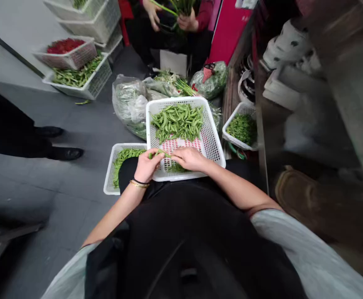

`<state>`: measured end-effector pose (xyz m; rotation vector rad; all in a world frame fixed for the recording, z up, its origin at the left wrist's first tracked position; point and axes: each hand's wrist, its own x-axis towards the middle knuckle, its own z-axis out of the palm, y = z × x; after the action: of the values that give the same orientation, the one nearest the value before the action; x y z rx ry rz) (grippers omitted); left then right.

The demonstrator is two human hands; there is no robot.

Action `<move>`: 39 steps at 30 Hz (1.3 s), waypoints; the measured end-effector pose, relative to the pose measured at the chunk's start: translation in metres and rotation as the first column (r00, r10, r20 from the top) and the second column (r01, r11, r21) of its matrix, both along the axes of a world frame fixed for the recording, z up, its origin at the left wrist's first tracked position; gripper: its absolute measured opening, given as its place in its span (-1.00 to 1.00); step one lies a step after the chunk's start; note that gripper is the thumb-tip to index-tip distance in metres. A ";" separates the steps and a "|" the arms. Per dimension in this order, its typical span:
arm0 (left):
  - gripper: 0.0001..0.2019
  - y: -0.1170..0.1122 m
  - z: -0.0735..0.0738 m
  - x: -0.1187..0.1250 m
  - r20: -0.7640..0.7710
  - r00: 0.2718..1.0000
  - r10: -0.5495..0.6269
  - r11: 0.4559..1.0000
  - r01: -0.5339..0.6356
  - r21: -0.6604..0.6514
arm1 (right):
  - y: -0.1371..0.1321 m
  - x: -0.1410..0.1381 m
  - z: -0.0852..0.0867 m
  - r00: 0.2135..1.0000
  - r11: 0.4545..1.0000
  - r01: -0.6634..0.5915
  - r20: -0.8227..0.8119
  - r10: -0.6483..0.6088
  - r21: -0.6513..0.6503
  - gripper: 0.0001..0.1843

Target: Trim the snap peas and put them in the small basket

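A white perforated basket rests on my lap, with a heap of green pea pods in its far half. My left hand and my right hand meet at the basket's near edge. Both pinch the same green pod, one at each end. My fingers are closed on it. A bracelet and a dark band circle my left wrist.
A second white basket of pods sits on the floor at my left knee. Another basket of greens lies at right. Plastic bags of vegetables lie ahead. Another person's hands hold stalks. Stacked crates stand far left, shoes nearby.
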<state>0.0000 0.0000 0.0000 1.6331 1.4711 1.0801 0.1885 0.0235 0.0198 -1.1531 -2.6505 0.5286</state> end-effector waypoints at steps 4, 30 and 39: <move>-0.78 0.007 0.025 -0.018 -0.185 0.950 -0.252 0.957 0.273 0.100 | 0.001 0.003 0.003 0.977 0.976 -0.215 0.017 0.214 0.033 -0.71; -0.84 0.016 -0.016 -0.021 0.874 0.422 0.240 0.729 0.517 -0.449 | 0.116 -0.040 -0.105 0.875 0.962 0.234 0.462 -0.145 -0.142 -0.62; -0.73 0.013 -0.034 -0.005 0.719 0.598 0.354 0.677 0.367 -0.638 | 0.039 -0.010 -0.081 0.986 0.996 0.080 0.144 -0.085 0.041 -0.71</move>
<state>-0.0047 0.0131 -0.0342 0.3905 1.0019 0.8306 0.1787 0.0630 -0.0608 -1.3322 -2.7061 0.3952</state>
